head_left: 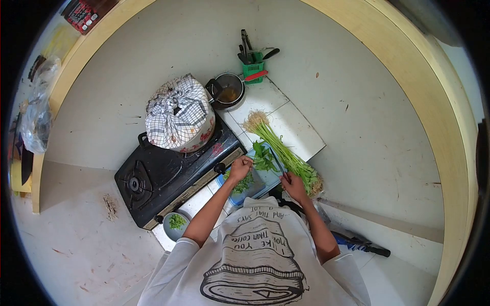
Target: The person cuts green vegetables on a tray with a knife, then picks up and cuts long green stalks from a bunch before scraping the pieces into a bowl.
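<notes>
— What is the room like?
— The wall (pixel 357 102) is pale with small marks. A yellow wooden frame (pixel 431 102) runs round it.
— And lower down?
— White tiles (pixel 296 125) lie beside a black stove (pixel 158 178). The floor (pixel 66 245) is pale and scuffed. The light is bright.

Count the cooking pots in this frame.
2: one cloth-covered pot on the stove, one small open pot behind it, beside the green basket. Others may be hidden.
</notes>
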The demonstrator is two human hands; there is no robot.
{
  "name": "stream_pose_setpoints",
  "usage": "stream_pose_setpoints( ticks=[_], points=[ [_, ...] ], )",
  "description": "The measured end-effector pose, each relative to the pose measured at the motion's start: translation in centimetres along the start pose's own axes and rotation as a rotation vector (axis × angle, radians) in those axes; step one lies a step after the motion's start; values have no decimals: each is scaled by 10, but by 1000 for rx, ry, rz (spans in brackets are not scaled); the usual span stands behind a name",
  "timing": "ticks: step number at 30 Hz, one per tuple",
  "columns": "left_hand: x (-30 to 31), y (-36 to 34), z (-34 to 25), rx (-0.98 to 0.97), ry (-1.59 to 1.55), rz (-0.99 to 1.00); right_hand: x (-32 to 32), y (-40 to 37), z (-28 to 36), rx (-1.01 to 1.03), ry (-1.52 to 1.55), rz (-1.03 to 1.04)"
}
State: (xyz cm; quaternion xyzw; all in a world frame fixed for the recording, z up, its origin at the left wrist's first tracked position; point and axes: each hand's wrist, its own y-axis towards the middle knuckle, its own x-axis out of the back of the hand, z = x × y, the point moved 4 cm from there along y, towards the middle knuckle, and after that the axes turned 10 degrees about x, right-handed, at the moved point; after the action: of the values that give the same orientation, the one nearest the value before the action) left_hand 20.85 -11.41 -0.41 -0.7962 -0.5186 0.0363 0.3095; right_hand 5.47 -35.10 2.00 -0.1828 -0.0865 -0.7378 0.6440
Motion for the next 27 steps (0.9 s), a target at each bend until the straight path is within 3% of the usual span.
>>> stream_pose_setpoints(
  ticks=[4,7,13,20,27],
  points=[
    [-2,1,7,107,-168,66,0,25,23,49,-32,-14],
    [-1,-8,-2,122,-186,54,-1,48,61,203,-230,-19],
    [-2,-18,-11,68,-239,40,-41,97,69,358,-18,11],
    [11,-37,-20,-75,4,-40,-56,102,67,380,-158,134],
    [16,-52,-25,-168,-36,-143,-44,93,51,290,-233,162]
  ],
)
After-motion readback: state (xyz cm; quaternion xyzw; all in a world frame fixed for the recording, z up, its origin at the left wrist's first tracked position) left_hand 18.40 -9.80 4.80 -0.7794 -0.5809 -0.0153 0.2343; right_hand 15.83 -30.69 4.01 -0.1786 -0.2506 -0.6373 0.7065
